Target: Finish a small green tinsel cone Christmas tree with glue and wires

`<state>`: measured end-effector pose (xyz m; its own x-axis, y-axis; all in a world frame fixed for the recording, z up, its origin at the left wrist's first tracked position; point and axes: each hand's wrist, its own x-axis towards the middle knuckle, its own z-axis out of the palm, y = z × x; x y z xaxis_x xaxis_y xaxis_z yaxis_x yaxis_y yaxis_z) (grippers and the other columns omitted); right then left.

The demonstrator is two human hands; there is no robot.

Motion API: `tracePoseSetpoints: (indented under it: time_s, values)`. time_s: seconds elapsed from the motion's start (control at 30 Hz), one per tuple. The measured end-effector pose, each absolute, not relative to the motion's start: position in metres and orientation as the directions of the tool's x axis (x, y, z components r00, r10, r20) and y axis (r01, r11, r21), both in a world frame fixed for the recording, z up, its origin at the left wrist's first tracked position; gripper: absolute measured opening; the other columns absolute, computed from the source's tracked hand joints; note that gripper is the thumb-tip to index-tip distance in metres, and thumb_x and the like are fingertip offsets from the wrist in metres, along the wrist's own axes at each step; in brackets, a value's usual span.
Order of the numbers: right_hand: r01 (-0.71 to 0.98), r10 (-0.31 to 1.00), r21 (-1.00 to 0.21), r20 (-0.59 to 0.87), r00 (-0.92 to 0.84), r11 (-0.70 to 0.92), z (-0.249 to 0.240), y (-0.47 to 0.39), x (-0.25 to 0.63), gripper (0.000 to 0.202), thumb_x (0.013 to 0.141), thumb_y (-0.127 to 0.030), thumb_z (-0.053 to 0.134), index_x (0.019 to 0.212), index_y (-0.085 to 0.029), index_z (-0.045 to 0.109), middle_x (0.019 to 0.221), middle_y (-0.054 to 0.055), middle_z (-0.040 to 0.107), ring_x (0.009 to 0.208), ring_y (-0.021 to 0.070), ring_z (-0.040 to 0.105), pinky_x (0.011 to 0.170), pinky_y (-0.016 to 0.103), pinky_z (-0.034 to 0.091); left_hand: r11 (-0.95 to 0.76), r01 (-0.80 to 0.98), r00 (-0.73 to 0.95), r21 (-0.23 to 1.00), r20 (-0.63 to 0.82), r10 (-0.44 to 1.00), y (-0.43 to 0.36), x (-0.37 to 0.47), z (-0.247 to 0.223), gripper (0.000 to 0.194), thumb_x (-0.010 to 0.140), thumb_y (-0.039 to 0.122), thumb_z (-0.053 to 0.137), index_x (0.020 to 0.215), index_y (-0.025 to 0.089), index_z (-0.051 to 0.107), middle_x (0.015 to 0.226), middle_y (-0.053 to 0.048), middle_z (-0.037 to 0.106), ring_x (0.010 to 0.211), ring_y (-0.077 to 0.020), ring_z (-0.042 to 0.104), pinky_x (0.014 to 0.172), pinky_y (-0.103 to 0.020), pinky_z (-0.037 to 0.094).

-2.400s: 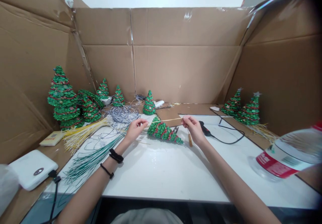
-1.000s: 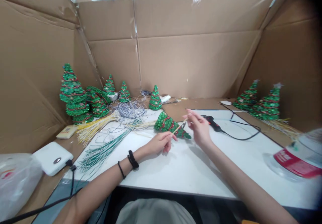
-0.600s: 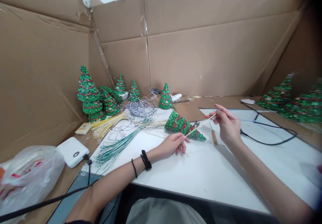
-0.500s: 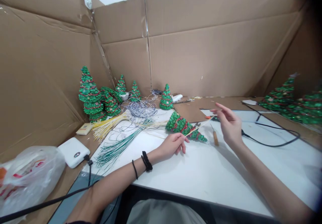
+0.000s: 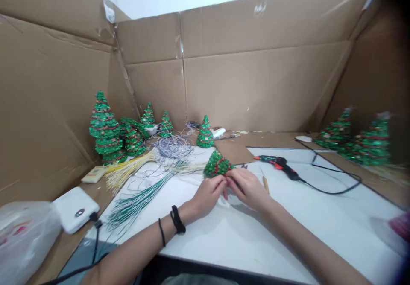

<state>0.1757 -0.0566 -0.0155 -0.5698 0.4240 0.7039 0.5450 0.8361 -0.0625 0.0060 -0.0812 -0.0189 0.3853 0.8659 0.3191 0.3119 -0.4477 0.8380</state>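
Midway across the worktop point(image 5: 208, 238), just beyond the left hand point(image 5: 207, 195) and right hand point(image 5: 249, 187), both curled, fingertips bunched, any hold impossible to tell, a miniature Christmas tree point(image 5: 215, 164) lies sideways, its long axis apparently slanting behind the right hand.

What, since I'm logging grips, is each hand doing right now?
Left hand: closed, fingertips pinched; anything held is too small to tell.
Right hand: closed, fingertips right by the left's; what they hold can't be told.
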Motion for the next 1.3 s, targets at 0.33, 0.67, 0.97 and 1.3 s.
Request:
tracePoseSetpoints:
  time_s: [0.33,0.67,0.97,1.3]
  values:
    - [0.522,0.48,-0.183,0.71,-0.516,0.833,-0.019,-0.051,0.178,0.019,0.095,-0.017,0.039,0.08,-0.02,0.05,0.07,0.003,0.057,0.068,0.0157,0.047,0.063,0.027,0.037,-0.262,0.148,0.235,0.954,0.223,0.946,-0.075,0.009,-0.026,0.029,0.091,0.043,0.045,0.076,0.019,0.048,0.055,0.003,0.06,0.048,-0.0101,0.038,0.05,-0.022,0.027]
    - [0.581,0.577,-0.316,0.743,-0.34,0.75,-0.014,-0.049,0.182,0.021,0.095,-0.026,0.043,0.082,-0.019,0.057,0.069,0.003,0.06,0.066,0.0157,0.05,0.062,0.027,0.037,-0.338,0.218,0.015,0.916,0.343,0.939,-0.065,-0.004,-0.018,0.046,0.093,0.048,0.035,0.064,0.017,0.054,0.048,0.002,0.047,0.048,-0.0115,0.044,0.053,-0.024,0.034]
    - [0.732,0.693,-0.386,0.703,-0.161,0.562,-0.014,-0.038,0.189,0.026,0.093,-0.037,0.048,0.079,-0.021,0.063,0.071,0.002,0.062,0.073,0.0187,0.05,0.072,0.032,0.03,-0.321,0.316,0.02,0.893,0.332,0.943,-0.038,-0.015,-0.024,0.035,0.079,0.035,0.06,0.109,0.017,0.057,0.109,-0.008,0.059,0.09,-0.0182,0.055,0.079,-0.029,0.043]
    - [0.76,0.707,-0.356,0.683,-0.186,0.543,-0.011,-0.041,0.188,0.02,0.089,-0.025,0.048,0.071,-0.019,0.054,0.075,0.002,0.06,0.076,0.0183,0.047,0.074,0.032,0.028,-0.369,0.405,0.185,0.837,0.32,0.929,-0.037,-0.02,-0.028,0.039,0.07,0.029,0.069,0.106,0.016,0.06,0.088,-0.004,0.062,0.08,-0.0177,0.058,0.072,-0.027,0.044]
